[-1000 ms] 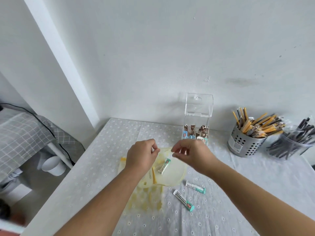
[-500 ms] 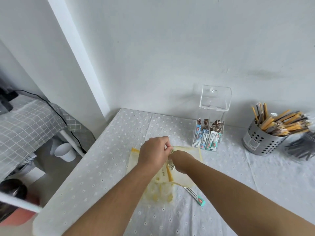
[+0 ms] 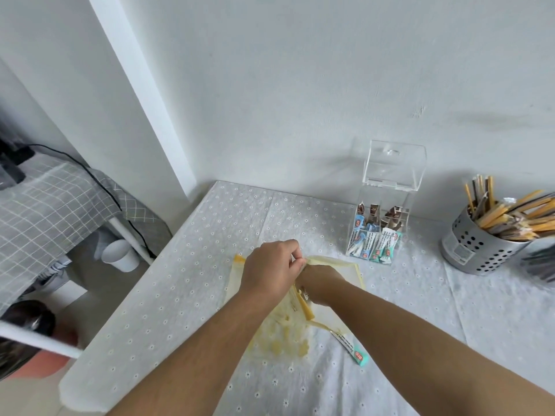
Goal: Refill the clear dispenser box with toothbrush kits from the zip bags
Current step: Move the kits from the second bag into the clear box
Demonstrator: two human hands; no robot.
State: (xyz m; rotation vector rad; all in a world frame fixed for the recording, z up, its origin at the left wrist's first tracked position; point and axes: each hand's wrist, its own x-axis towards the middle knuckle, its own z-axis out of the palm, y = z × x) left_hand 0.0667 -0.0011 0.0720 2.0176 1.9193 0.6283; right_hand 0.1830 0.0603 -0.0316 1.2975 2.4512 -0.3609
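A yellow-trimmed clear zip bag [image 3: 348, 273] lies on the table in front of me. My left hand [image 3: 270, 270] pinches its top edge and holds the mouth up. My right hand [image 3: 319, 283] is pushed inside the bag, its fingers hidden, so what it grips I cannot tell. One white-and-teal toothbrush kit [image 3: 350, 348] lies loose on the cloth beside my right forearm. The clear dispenser box [image 3: 380, 211] stands near the wall with its lid raised and several kits in its lower part.
A perforated steel holder [image 3: 477, 250] full of yellow and brown sticks stands at the right. The table's left edge [image 3: 126, 298] drops to the floor, where a white cup [image 3: 118, 255] sits beside a checked cloth.
My right hand has gone from holding the bag's edge to reaching inside the bag. The view has shifted, so the box sits further right. Only one loose kit shows now.
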